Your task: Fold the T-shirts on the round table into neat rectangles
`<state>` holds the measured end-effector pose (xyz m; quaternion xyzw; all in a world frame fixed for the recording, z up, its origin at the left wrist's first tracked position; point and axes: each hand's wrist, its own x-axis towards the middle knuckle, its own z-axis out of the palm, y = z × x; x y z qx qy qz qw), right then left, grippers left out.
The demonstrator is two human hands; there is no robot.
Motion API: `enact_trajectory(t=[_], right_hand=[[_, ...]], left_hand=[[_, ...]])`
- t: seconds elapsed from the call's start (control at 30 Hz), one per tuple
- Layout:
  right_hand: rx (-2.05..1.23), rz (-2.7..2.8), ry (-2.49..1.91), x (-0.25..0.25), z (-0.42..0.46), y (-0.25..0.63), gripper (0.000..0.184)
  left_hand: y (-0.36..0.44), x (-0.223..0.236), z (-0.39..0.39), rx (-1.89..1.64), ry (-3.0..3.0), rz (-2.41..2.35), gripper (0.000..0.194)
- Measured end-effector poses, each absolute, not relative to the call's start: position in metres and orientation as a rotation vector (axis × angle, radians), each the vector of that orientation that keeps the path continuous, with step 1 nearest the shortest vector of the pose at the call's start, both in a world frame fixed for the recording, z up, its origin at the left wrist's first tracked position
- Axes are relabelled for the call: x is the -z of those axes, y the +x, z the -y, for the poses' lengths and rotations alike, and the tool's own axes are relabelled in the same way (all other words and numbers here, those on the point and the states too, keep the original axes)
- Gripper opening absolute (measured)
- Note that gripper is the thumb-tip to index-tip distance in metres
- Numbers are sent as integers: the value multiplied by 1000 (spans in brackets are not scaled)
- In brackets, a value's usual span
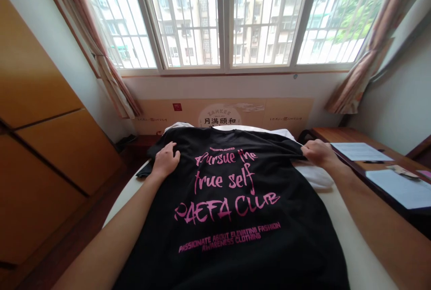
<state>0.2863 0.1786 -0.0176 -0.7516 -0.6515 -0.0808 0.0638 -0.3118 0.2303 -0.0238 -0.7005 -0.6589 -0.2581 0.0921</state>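
Black T-shirt [229, 200] with pink lettering lies spread on the white round table [360, 245], the left hand [164, 160] resting open and flat on it, the right hand [318, 153] pinching its far sleeve edge.

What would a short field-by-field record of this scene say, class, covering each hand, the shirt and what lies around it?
Left hand: flat on the black T-shirt
Right hand: gripping the black T-shirt's far edge
Print: pink lettering
Beneath: white surface
Right side: wooden desk with papers
Ahead: barred window
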Motion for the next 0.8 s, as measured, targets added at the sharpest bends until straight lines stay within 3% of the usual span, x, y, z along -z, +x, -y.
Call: enact_trajectory(t=[0.13,0.3,0.5,0.8], right_hand=[[309,1923,-2070,13,-204,252,43],[131,1838,-2109,17,-254,230,53],[21,1772,-2229,19,-288,233,37],[38,1587,-2284,8,-298,218,54]], left_hand=[[-309,26,-225,748,-2069,1941,51],[-309,28,-220,729,-2052,1943,50],[-310,30,-218,752,-2050,1936,49],[-307,30,-216,710,-2036,1945,52]])
